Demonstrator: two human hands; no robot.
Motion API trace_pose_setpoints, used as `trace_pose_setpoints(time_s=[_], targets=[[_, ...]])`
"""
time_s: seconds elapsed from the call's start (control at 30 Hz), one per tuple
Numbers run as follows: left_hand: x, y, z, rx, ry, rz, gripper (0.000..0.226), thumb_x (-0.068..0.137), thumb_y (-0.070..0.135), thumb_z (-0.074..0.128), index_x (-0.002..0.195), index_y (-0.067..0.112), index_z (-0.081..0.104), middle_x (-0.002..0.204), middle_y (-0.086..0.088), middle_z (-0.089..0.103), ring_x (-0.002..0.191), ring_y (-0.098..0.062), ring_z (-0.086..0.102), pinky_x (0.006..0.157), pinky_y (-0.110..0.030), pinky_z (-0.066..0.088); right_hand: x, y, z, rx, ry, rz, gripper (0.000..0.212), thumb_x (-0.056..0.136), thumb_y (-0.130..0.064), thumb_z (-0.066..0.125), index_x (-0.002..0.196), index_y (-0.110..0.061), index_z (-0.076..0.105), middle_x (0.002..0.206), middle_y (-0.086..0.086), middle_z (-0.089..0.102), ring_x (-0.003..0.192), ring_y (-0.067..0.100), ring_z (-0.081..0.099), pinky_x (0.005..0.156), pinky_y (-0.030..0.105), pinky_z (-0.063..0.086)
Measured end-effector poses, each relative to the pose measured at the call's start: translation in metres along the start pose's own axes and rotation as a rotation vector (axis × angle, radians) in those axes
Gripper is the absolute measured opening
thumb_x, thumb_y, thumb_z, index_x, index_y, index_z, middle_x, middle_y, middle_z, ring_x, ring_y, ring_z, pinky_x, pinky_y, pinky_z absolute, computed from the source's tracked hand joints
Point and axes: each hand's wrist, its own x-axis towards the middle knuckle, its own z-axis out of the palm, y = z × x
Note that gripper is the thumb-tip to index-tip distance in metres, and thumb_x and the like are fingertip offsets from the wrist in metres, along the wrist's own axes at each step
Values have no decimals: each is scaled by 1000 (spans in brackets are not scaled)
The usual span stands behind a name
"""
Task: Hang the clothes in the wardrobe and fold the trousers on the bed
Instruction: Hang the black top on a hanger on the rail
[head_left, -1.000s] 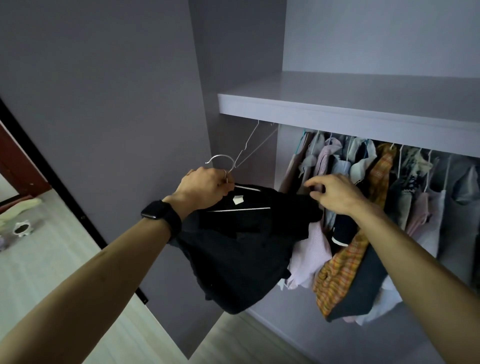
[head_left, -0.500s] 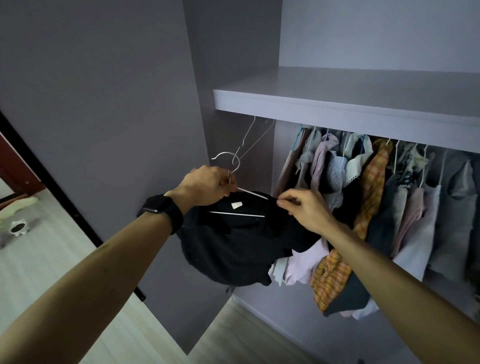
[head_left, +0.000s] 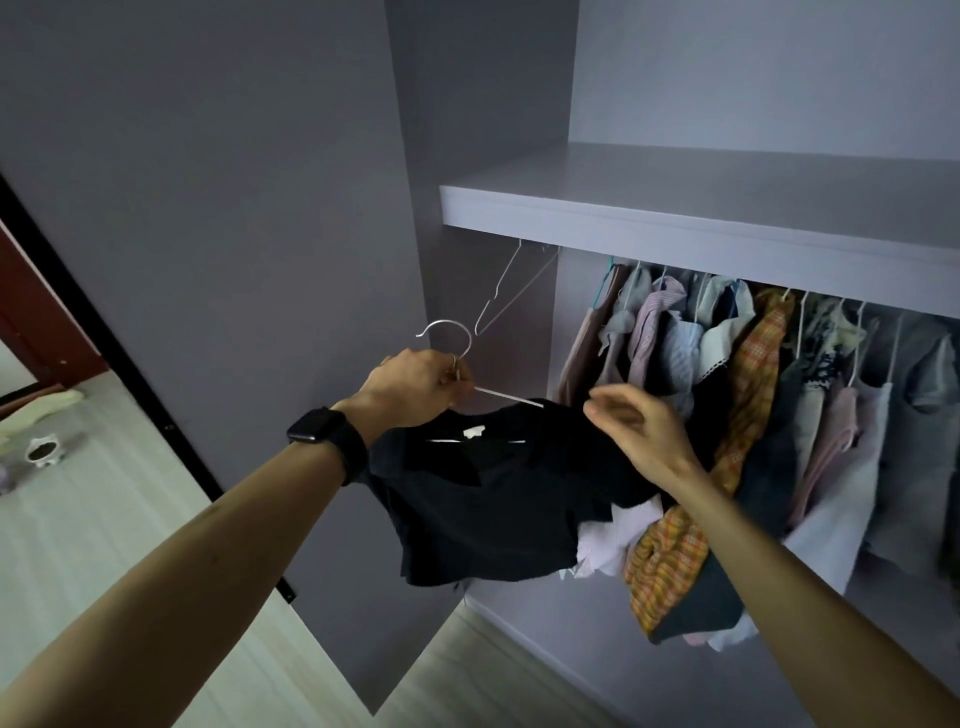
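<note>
My left hand (head_left: 415, 384) is raised, arm stretched far forward, fingers curled round the hanger (head_left: 506, 396) neck. My right hand (head_left: 641, 431), blurred, hovers just right, fingers loosely curled, holding nothing.

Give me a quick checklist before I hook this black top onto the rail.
1. Left hand grip on hanger neck: ok.
2. Hook free, pointing up: ok.
3. Black top seated on hanger: cannot tell, bunched.
4. Right hand clear of the top: cannot tell, blurred.
5. Gap left of hanging clothes: ok, only an empty hanger there.
6. Rail: cannot tell, hidden behind shelf.
</note>
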Motion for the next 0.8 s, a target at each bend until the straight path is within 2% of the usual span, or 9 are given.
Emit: trace_pose_setpoints(time_s=[0.17, 0.27, 0.33, 0.4, 0.47, 0.5, 0.63, 0.7, 0.8], targets=[[1, -10, -7, -34, -39, -21, 17, 92, 43, 57, 78, 40, 66, 86, 17, 70, 91, -14, 63, 90, -38, 52, -22, 22, 1, -191, 20, -59, 10, 93, -11, 71, 94, -21, 74, 86, -18, 73, 89, 3, 69, 78, 9, 49], [-1, -5, -2, 20, -31, 1, 20, 91, 44, 58, 72, 45, 62, 101, 19, 72, 94, -13, 61, 91, -33, 43, -22, 25, 6, -307, 13, -60, 8, 97, -10, 63, 102, -10, 70, 94, -4, 71, 91, 15, 66, 79, 22, 49], [0, 0, 0, 52, -55, 37, 24, 93, 45, 57, 70, 44, 60, 91, 21, 71, 91, -9, 61, 89, -32, 36, -19, 23, 1, -302, 126, -76, 9, 99, -11, 59, 103, -11, 67, 96, 0, 68, 91, 17, 63, 78, 16, 42], [2, 2, 1, -5, -99, 60, 20, 95, 44, 57, 76, 40, 64, 77, 22, 68, 88, -5, 62, 87, -31, 43, -14, 20, -8, -356, 184, -110, 13, 99, -8, 58, 107, -9, 69, 103, 5, 69, 97, 21, 63, 83, 16, 41], [2, 3, 2, -84, -113, 69, 18, 95, 42, 58, 80, 38, 66, 74, 21, 67, 87, -5, 62, 88, -33, 50, -9, 18, -17, -438, 151, -90, 21, 98, -8, 59, 116, -8, 71, 113, 9, 70, 107, 26, 63, 91, 29, 47], [2, 3, 4, -105, -105, 67, 18, 95, 42, 59, 79, 38, 65, 76, 20, 67, 88, -7, 62, 90, -35, 51, -9, 17, -19, -424, 145, -57, 23, 99, -12, 60, 118, -12, 72, 114, 7, 70, 108, 24, 64, 92, 31, 49], [1, 3, 12, -119, -51, 52, 21, 95, 44, 59, 74, 41, 61, 79, 16, 66, 86, -10, 63, 90, -38, 53, -21, 9, -19, -207, -17, 14, 19, 95, -40, 65, 112, -39, 74, 103, -25, 73, 103, -6, 65, 88, 8, 47], [2, 3, 14, -126, -49, 41, 20, 94, 44, 59, 75, 41, 61, 81, 16, 67, 87, -12, 63, 89, -39, 53, -24, 3, -15, -189, -152, 1, 20, 92, -45, 68, 112, -45, 72, 106, -32, 71, 105, -12, 63, 92, 8, 48], [2, 5, 16, -140, -11, 48, 15, 94, 46, 58, 80, 41, 62, 82, 21, 66, 85, -5, 61, 88, -36, 50, -24, -2, -12, -322, -173, -88, 22, 92, -41, 71, 113, -37, 75, 103, -28, 72, 98, -11, 65, 88, 15, 52]])
